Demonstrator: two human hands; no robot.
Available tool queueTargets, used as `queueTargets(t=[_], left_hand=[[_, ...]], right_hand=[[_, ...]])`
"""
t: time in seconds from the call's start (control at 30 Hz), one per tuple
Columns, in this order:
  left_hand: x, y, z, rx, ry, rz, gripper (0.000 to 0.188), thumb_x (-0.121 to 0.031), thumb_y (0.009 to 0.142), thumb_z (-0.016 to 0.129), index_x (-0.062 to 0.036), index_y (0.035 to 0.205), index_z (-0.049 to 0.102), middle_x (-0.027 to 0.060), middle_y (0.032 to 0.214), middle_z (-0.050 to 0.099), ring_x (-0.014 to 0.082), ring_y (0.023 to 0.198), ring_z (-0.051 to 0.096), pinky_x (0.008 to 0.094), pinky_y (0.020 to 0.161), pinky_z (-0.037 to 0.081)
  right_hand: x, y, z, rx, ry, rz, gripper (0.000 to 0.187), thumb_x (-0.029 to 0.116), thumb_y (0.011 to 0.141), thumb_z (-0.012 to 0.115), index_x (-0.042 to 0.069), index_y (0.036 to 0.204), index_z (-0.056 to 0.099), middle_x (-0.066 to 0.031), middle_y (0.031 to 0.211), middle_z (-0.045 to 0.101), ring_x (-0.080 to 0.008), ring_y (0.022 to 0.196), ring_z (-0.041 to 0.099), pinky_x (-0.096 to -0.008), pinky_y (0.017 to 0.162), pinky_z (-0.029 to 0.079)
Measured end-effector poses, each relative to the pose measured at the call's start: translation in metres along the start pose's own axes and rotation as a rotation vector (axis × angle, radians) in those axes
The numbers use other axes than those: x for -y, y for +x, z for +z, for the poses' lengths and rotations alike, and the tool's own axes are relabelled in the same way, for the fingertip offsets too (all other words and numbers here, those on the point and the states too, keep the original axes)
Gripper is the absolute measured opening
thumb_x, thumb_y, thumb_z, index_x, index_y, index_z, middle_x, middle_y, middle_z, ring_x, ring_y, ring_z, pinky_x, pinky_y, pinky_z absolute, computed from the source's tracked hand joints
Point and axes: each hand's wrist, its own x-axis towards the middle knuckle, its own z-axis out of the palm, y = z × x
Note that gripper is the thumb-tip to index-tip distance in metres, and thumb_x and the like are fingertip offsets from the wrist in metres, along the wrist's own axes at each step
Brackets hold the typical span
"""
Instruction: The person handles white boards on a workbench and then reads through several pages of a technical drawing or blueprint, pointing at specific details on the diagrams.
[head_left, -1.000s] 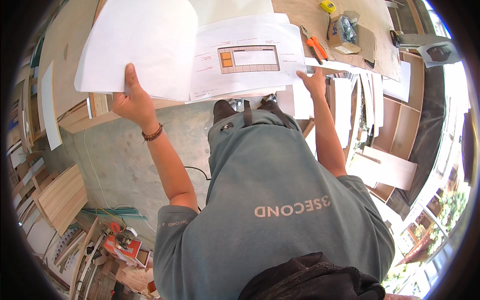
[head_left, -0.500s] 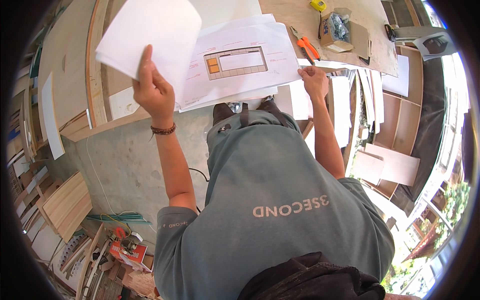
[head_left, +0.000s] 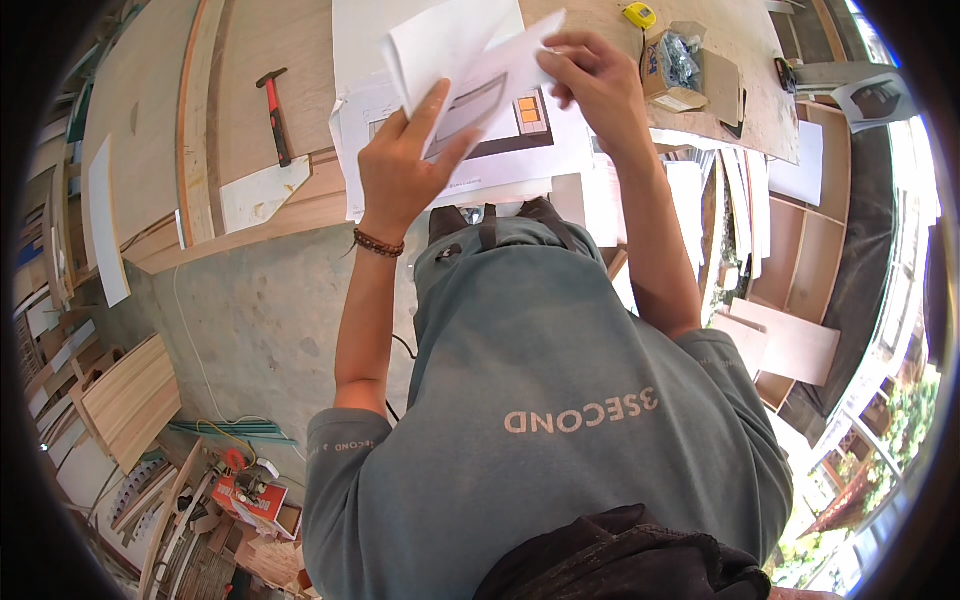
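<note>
My left hand [head_left: 405, 165] has its fingers closed on a bunch of turned-up paper sheets [head_left: 425, 45], held raised and tilted over the workbench. My right hand [head_left: 605, 90] is at the edge of one lifted sheet [head_left: 515, 50], thumb and forefinger pinched at its border. That sheet carries a grey drawing and is slightly smeared by motion. Beneath both hands, a printed drawing sheet [head_left: 530, 165] with a dark-framed plan and an orange block lies at the bench's near edge. My left hand and the raised sheets cover part of it.
On the plywood workbench [head_left: 240, 60] lie a red-and-black hammer [head_left: 275, 115] to the left and a yellow tape measure [head_left: 639, 14] to the right. An opened cardboard box [head_left: 680, 70] holds small bagged parts. Board offcuts [head_left: 130, 400] lean at the lower left.
My left hand has moved right with the sheets, uncovering the hammer. My right hand has risen from the lower sheet's corner to a lifted page, and now hides the orange-handled pliers. A different drawing shows below.
</note>
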Motion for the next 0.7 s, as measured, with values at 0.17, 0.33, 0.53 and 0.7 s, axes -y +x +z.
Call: queueTargets(t=[0.17,0.33,0.53,0.7], left_hand=[[-0.003,0.005,0.008,-0.016,0.146,-0.048,0.027,-0.029,0.098,0.077,-0.0112,0.118,0.078,0.0119,0.088,0.075,0.0259,0.070,0.071,0.0376,0.062,0.056],[0.045,0.007,-0.034,-0.393,0.153,-0.311,0.026,-0.028,0.099,0.077,-0.0015,0.096,0.079,0.0127,0.080,0.075,0.0245,0.066,0.069,0.0356,0.062,0.053],[0.086,-0.013,-0.098,-0.711,0.220,-0.557,0.043,-0.039,0.103,0.073,0.0037,0.098,0.068,0.0071,0.074,0.069,0.0150,0.065,0.061,0.0297,0.058,0.050],[0.099,-0.020,-0.107,-0.853,0.248,-0.466,0.046,-0.039,0.107,0.066,0.0068,0.109,0.063,0.0079,0.084,0.068,0.0163,0.074,0.066,0.0303,0.064,0.054]], right_hand=[[0.036,0.019,0.032,0.225,0.200,-0.125,0.030,0.025,0.104,0.072,0.004,0.124,0.066,-0.0107,0.103,0.076,-0.0111,0.083,0.070,-0.0270,0.072,0.058],[-0.015,0.017,0.012,-0.015,-0.131,-0.106,0.033,0.026,0.098,0.077,0.005,0.123,0.072,-0.0103,0.092,0.076,-0.0160,0.085,0.074,-0.0288,0.075,0.057],[-0.191,-0.035,-0.069,-0.177,-1.024,0.336,0.061,0.037,0.084,0.088,0.002,0.129,0.067,-0.0223,0.122,0.072,-0.0303,0.115,0.071,-0.0416,0.099,0.055],[-0.222,-0.055,-0.088,-0.209,-0.538,0.531,0.064,0.031,0.078,0.094,-0.003,0.127,0.068,-0.0171,0.108,0.077,-0.0234,0.093,0.075,-0.0341,0.080,0.060]])
